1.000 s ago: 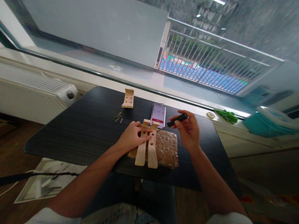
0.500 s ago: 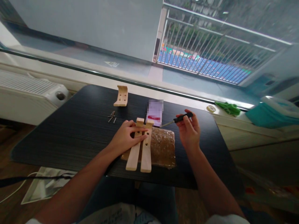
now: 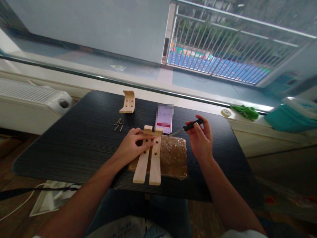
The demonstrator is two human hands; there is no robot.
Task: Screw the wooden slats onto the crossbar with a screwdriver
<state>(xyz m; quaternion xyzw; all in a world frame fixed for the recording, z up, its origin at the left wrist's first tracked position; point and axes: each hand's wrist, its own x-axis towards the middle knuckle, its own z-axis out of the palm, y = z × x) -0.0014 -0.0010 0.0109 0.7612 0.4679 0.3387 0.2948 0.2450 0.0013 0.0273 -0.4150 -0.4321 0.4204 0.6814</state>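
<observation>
Two pale wooden pieces (image 3: 155, 167) with drilled holes and raised far ends lie side by side across a brown block wrapped in clear plastic (image 3: 174, 155). Over their upper part rests my left hand (image 3: 135, 143), thumb and fingers reaching across both pieces and gripping them against the block. My right hand (image 3: 201, 138) is raised to the right of the block, its fingers closed around the black handle of a screwdriver (image 3: 193, 124). The screwdriver's metal shaft points left and down, its tip near the phone's lower edge and apart from the wood.
Behind the block, a phone (image 3: 163, 119) lies on the dark table (image 3: 74, 132). Several screws (image 3: 118, 125) and a curved wooden piece with holes (image 3: 129, 101) are at the back left. Tape (image 3: 226, 113), a green cloth (image 3: 244, 112) and a teal container (image 3: 287, 115) sit on the sill.
The view has shifted slightly. Both hands, the screwdriver and the wooden pieces keep nearly the same positions.
</observation>
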